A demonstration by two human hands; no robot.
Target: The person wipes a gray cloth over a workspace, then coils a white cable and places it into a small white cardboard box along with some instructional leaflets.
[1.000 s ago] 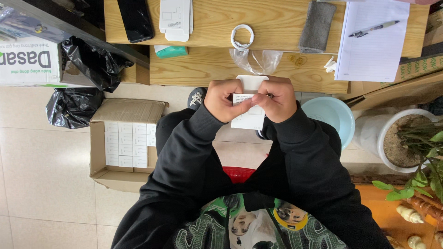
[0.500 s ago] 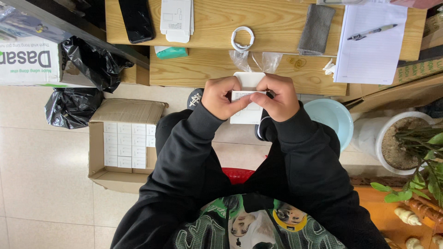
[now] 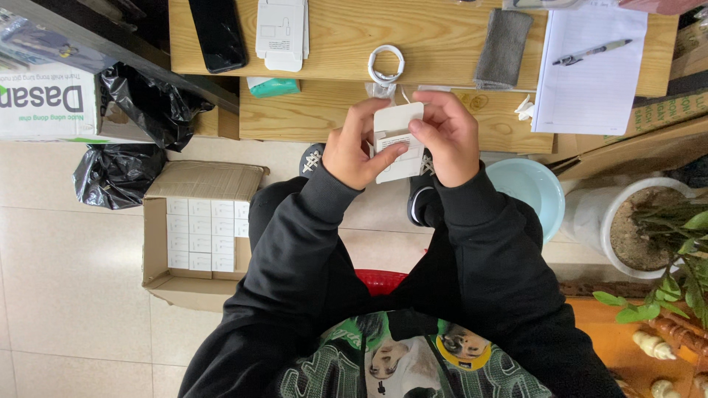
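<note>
Both hands grip small white cardboard box (image 3: 398,144), flap open on top: left hand (image 3: 354,147) thumb on its face, right hand (image 3: 448,138) pinching the right edge, just off wooden worktop (image 3: 442,44) front edge.

Both hands hold a small white box (image 3: 398,144) just below the wooden table (image 3: 324,110): the left hand (image 3: 354,151) grips its left edge, thumb across the front, and the right hand (image 3: 446,140) pinches its right side (flap up). A coiled white cable (image 3: 386,65) lies on the table just above the box.
</note>
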